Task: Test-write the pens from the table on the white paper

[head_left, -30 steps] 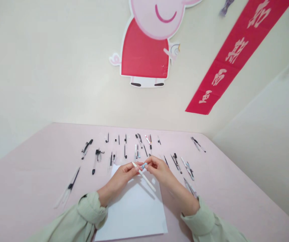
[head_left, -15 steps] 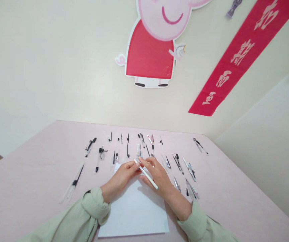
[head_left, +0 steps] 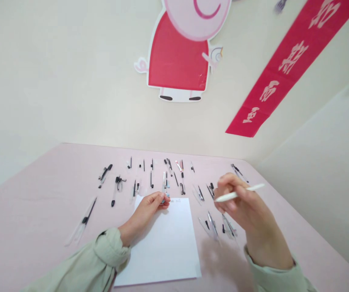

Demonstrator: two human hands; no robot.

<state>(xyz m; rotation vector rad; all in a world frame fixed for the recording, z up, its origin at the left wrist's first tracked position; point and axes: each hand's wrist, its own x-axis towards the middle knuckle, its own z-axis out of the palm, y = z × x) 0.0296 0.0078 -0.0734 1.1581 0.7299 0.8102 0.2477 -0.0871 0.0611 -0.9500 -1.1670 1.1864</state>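
My right hand [head_left: 243,207] is raised above the right side of the pink table [head_left: 34,215], closed round a white pen [head_left: 240,193] that points left. My left hand [head_left: 151,205] rests at the top left corner of a white sheet of paper [head_left: 165,243], its fingers pinched on a small light-blue piece [head_left: 163,200], perhaps a cap. Both arms wear pale green sleeves.
Several pens and loose pen parts lie in rows across the table behind and to both sides of the paper [head_left: 150,178], with more under my right hand [head_left: 214,225]. A cartoon pig cut-out [head_left: 180,52] and a red banner [head_left: 284,61] hang on the wall.
My right hand has lifted away to the right with the white pen. My left hand has stayed at the paper's top edge with the small blue piece.
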